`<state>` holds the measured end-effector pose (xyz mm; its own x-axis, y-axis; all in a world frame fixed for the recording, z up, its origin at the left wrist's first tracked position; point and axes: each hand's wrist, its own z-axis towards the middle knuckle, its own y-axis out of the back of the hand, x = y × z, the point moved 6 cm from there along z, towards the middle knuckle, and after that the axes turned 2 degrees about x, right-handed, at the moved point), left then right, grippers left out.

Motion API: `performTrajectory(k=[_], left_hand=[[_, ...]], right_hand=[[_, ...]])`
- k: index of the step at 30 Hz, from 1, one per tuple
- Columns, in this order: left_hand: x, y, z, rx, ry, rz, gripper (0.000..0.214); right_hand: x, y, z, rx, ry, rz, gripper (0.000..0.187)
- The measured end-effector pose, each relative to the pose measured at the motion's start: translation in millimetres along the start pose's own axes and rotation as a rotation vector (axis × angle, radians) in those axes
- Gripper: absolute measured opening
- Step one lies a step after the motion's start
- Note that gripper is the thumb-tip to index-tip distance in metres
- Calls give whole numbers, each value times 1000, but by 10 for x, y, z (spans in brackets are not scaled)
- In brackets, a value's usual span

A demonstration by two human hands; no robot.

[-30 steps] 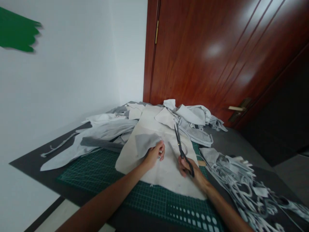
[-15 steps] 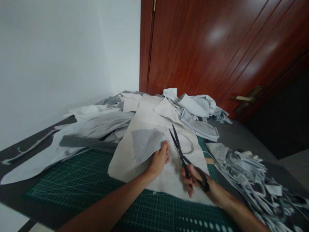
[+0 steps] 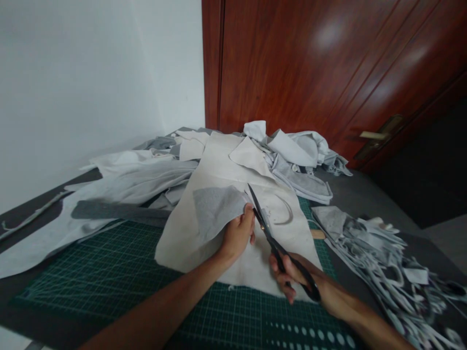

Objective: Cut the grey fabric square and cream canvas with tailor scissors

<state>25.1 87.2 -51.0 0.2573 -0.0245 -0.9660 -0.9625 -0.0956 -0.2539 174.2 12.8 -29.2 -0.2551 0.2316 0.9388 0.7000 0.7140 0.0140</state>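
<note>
A large off-white fabric sheet (image 3: 219,175) lies over a green cutting mat (image 3: 109,277). My left hand (image 3: 237,236) is closed on a grey fabric piece (image 3: 215,209) that rests on the sheet, pinching its right edge. My right hand (image 3: 295,279) grips black scissors (image 3: 272,238) by the handles. The blades point up and to the left, with their tips right beside my left fingers and the grey piece's edge. A curved cut line shows in the sheet just right of the blades.
A heap of white and grey cloth (image 3: 292,155) is piled at the back of the table. Several cut strips and scraps (image 3: 383,262) lie at the right. More grey and white cloth (image 3: 109,189) spreads to the left. A brown door (image 3: 328,73) stands behind, a white wall to the left.
The scissors have swung left, their tips now close to my left hand and the grey piece. My right hand has drawn back toward me. The view has tilted downward.
</note>
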Motion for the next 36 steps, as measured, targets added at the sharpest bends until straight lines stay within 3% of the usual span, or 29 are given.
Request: performTrajectory(k=[21,36], left_hand=[[78,6,13,-15,-13,78,51],[97,-13,-17,24,66,62,53]], right_hand=[[41,-81,-5,-21,8,-30,64],[5,-129,-6,-36,-5,49,66]])
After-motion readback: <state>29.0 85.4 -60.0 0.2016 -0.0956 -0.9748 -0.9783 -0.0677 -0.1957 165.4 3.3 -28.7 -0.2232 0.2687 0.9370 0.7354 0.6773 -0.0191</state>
